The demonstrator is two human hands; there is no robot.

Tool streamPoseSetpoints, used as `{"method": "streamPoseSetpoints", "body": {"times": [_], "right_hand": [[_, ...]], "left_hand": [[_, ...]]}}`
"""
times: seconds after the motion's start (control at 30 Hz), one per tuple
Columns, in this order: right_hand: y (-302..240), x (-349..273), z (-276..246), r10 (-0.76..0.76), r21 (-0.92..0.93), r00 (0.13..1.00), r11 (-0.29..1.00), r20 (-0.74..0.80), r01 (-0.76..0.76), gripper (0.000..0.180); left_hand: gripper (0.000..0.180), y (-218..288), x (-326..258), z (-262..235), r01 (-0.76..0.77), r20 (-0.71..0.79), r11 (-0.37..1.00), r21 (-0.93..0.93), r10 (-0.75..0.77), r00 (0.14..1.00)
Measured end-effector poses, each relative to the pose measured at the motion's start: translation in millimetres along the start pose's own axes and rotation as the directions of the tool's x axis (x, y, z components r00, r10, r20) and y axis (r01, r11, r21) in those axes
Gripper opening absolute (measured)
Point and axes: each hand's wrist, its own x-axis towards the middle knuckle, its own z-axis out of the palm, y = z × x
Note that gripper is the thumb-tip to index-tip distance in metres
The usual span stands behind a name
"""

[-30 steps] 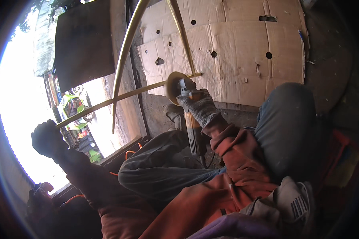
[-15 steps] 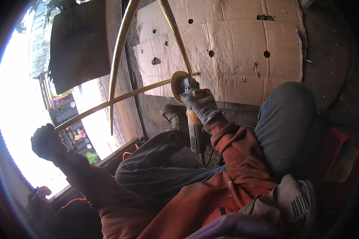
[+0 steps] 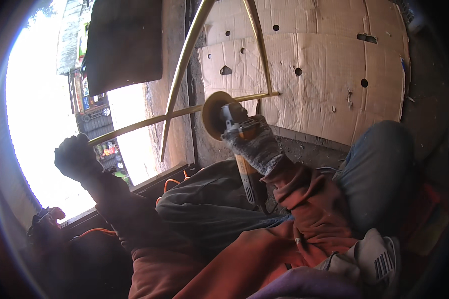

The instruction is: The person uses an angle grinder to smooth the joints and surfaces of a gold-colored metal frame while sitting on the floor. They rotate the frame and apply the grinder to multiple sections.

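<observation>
The gold-coloured, slender-barred metal frame [image 3: 167,115] lies ahead of you, its long, gently bowed bar running from your left side to over the cardboard, with two more bars rising from it and out past the upper edge of the view. Judging by the thin bars, it should feel light for its length, stiff along each bar but apt to swing or tremble when held at one end only. The smooth, shiny finish may slip under a loose grip and would probably scratch easily; the joints look like the firmer places to hold, well clear of the disc.

Your left hand [image 3: 77,155], dark against the glare, is curled around the long bar's left end. Your right hand [image 3: 253,144], in a grey knitted glove, grasps the orange-and-black angle grinder [image 3: 247,172] near its head. The grinder looks front-heavy, so that hold sits close to its weight. Its round, tan-brown disc [image 3: 214,117] overlaps the long bar between the crossing and the right-hand joint; whether they touch, or the disc spins, you cannot tell from here.

Farther out, a large brown cardboard sheet [image 3: 324,94] with punched holes lies beyond the grinder, and a thin orange cable [image 3: 97,230] runs below your left forearm.
</observation>
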Motion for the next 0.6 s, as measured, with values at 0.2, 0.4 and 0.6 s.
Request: {"method": "streamPoseSetpoints", "body": {"times": [0.2, 0.4, 0.6], "right_hand": [[1, 9, -25, 0.062, -0.167, 0.992, 0.983, -0.106, -0.079, 0.044], [-1, -5, -20, 0.109, -0.061, 0.98, 0.991, -0.165, -0.12, 0.044], [-21, -18, 3, 0.103, -0.046, 0.995, 0.994, 0.002, -0.103, 0.047]], "left_hand": [[0.021, 1, -16, 5, 0.057, -0.074, 0.997, -0.049, -0.061, 0.995], [0.02, 2, -10, -16, 0.206, -0.115, 0.976, -0.07, -0.213, 0.97], [0.023, -6, -7, -44, 0.16, -0.042, 0.985, 0.071, -0.158, 0.987]]}}
